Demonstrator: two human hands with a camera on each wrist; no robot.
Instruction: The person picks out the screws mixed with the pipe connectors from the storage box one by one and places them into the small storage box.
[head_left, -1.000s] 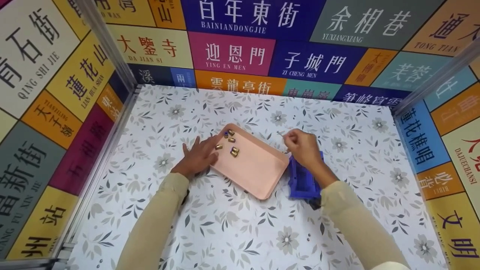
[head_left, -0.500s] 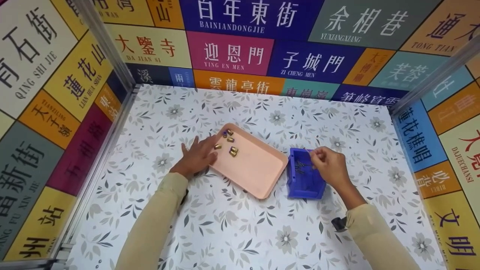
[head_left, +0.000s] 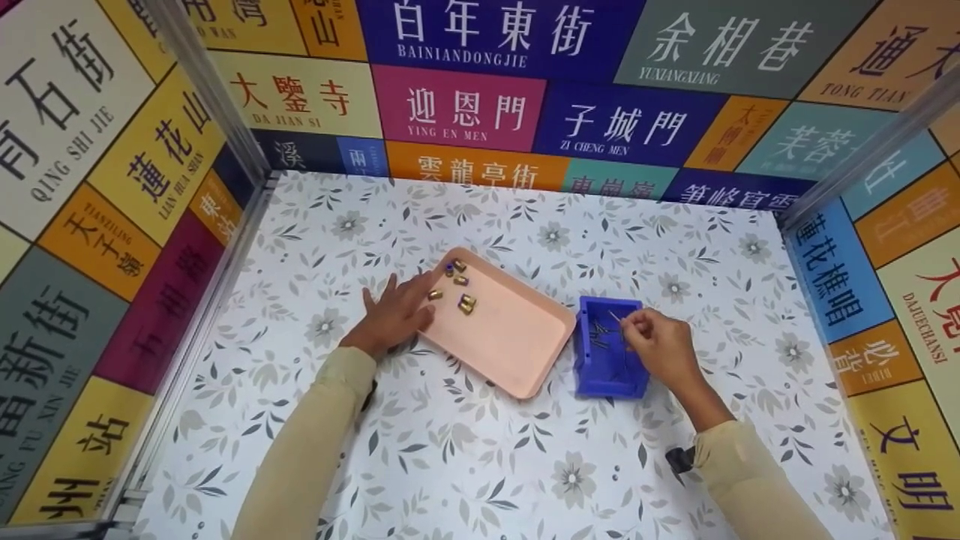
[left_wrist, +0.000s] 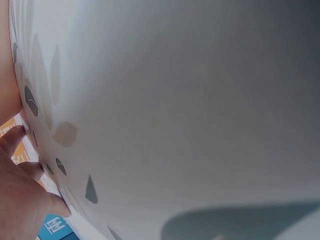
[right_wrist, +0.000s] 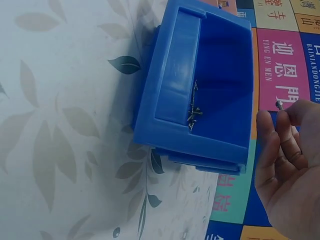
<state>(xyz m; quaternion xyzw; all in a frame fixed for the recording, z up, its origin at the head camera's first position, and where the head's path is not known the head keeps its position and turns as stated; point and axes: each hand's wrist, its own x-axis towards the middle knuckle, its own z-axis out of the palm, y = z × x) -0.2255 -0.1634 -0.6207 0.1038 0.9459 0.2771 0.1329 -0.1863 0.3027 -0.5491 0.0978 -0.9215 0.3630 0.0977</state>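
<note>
My right hand [head_left: 664, 345] pinches a small screw [head_left: 614, 316] between thumb and fingertips, over the right side of a blue bin [head_left: 611, 391]. In the right wrist view the head of the screw [right_wrist: 279, 104] sticks out past the fingertips. Several more screws [right_wrist: 194, 114] lie inside the bin. My left hand [head_left: 391, 313] rests at the left edge of a peach-coloured tray [head_left: 510, 349], fingers extended and spread. Several short brass-coloured cylinders [head_left: 466, 304] lie at the tray's far left end, some with blue showing. The left wrist view catches only part of my left hand [left_wrist: 22, 195] at its left edge.
A white tabletop with a leaf and flower print [head_left: 480, 457] carries the tray and bin side by side. Panels with large characters [head_left: 457, 109] wall in the back and both sides, with metal posts [head_left: 225, 90] at the corners.
My right hand has moved from beyond the bin back to its right side, still pinching a screw, uncovering the bin's inside. My left hand and the tray have stayed put.
</note>
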